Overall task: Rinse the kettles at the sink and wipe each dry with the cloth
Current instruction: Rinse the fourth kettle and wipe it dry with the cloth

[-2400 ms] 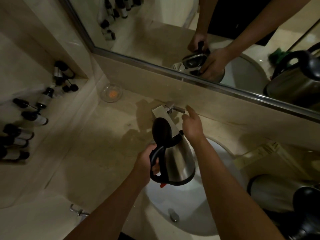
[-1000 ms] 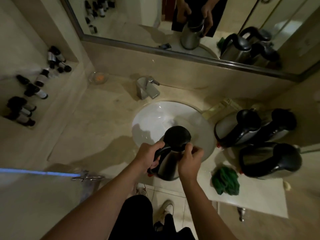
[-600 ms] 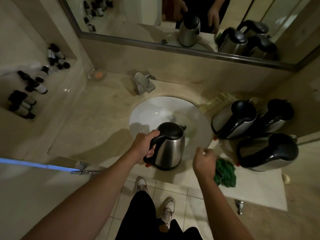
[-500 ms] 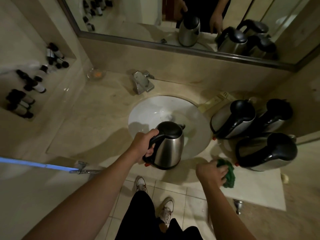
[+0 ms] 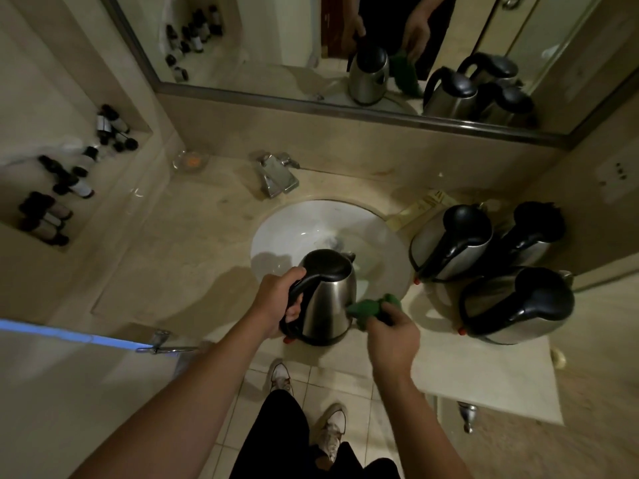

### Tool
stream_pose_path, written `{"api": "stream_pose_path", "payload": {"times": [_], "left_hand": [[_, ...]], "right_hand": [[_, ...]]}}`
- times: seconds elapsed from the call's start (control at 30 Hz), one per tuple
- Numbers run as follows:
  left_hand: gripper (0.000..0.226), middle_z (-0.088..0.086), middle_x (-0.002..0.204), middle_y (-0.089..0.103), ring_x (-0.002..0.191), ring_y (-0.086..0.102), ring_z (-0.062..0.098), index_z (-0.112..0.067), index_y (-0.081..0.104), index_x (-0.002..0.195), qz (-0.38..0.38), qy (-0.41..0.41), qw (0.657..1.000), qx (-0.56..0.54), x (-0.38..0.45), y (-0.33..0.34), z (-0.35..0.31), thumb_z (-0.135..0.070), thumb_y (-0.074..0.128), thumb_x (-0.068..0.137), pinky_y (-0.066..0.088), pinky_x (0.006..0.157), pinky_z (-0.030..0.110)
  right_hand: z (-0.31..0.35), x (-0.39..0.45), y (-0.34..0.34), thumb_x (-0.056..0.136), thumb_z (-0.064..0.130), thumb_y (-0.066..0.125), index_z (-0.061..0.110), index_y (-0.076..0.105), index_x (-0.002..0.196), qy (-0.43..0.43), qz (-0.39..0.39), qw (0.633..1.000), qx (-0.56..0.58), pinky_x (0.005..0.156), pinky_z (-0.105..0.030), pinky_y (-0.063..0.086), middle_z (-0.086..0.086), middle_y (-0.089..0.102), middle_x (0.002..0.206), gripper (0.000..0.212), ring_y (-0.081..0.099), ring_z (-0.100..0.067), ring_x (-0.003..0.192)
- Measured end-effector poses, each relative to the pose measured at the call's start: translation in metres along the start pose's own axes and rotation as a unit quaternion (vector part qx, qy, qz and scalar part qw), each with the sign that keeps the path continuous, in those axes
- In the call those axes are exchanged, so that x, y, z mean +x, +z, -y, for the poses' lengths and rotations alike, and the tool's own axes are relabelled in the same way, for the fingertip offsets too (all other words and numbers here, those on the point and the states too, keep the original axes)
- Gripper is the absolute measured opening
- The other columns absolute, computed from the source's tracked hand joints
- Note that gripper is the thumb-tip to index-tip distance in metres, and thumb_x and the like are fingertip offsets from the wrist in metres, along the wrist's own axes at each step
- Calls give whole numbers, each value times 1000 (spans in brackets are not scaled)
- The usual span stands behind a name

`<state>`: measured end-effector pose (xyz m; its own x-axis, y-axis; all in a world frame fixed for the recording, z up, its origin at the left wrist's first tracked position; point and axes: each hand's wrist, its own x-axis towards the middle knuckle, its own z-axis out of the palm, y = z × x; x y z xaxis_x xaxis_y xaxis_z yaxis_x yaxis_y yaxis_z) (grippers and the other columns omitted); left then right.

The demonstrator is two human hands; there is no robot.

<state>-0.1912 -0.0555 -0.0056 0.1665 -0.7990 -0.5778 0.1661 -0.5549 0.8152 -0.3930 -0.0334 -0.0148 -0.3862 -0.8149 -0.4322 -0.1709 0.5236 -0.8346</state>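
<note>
Your left hand (image 5: 276,299) wraps its grip around the black handle of the steel kettle (image 5: 326,299), fingers curled through the loop, and holds it upright at the near rim of the sink (image 5: 301,223); whether the base rests on the surface (image 5: 179,257) or hangs just above it I cannot tell. Your right hand (image 5: 390,335) has its grip bunched on the green cloth (image 5: 366,307), pressing it against the kettle's side away from the handle. Judge the kettle as stiff, moderately light if drained, and slick where the polished wall is wet, so keep the handle as your hold and let the cloth do the touching on the metal. The cloth is soft and will fold to the curve; it should also give you friction if you need to turn the body. The lid is down, so what remains inside cannot be seen. The sink basin looks drained, with only a sheen of wet. Right of the sink, three more kettles (image 5: 449,243) stand close together on the surface, lids shut, contents hidden. Behind the sink sits the tap (image 5: 276,174).
</note>
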Motion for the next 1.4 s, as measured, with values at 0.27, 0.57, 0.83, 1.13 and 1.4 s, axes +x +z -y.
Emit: {"api": "stream_pose_path", "payload": {"times": [0.27, 0.57, 0.83, 1.13, 1.4], "left_hand": [[50, 9, 41, 40, 36, 33, 21, -8, 61, 56, -7, 49, 996, -76, -37, 19, -22, -54, 68, 73, 27, 47, 31], [50, 7, 45, 38, 34, 32, 19, -9, 61, 57, 26, 80, 987, -137, -86, 38, -74, -57, 70, 67, 27, 36, 22], [48, 10, 49, 42, 32, 33, 18, -11, 60, 54, -4, 133, 978, -162, -120, 35, -105, -44, 64, 88, 23, 36, 22], [48, 9, 48, 39, 32, 32, 19, -7, 60, 56, -2, 185, 969, -164, -146, 26, -124, -47, 63, 82, 23, 38, 23], [45, 16, 63, 37, 31, 31, 19, -11, 60, 53, 4, 199, 965, -171, -157, 32, -132, -46, 64, 80, 23, 38, 21]], "right_hand": [[49, -48, 1, 86, 8, 73, 22, 59, 140, -264, 81, 959, -67, 96, -13, 47, 17, 55, 119, 58, 55, 5, 106], [65, -70, -6, 99, 42, 31, 22, 4, 163, -382, 26, 897, -223, 126, -53, 22, -17, -6, 171, 72, 5, -36, 158], [126, -69, -6, 99, 56, 29, 36, 28, 159, -366, 22, 928, -66, 123, -34, 21, -1, 24, 170, 63, 20, -16, 156], [135, -83, -19, 101, 61, 25, 31, 31, 157, -346, 43, 937, -11, 123, -45, 32, 2, 41, 159, 64, 35, -16, 150], [168, -82, -24, 98, 58, 37, 53, 40, 146, -417, 33, 908, 1, 116, -36, 38, 19, 45, 153, 48, 39, -3, 144]]}}
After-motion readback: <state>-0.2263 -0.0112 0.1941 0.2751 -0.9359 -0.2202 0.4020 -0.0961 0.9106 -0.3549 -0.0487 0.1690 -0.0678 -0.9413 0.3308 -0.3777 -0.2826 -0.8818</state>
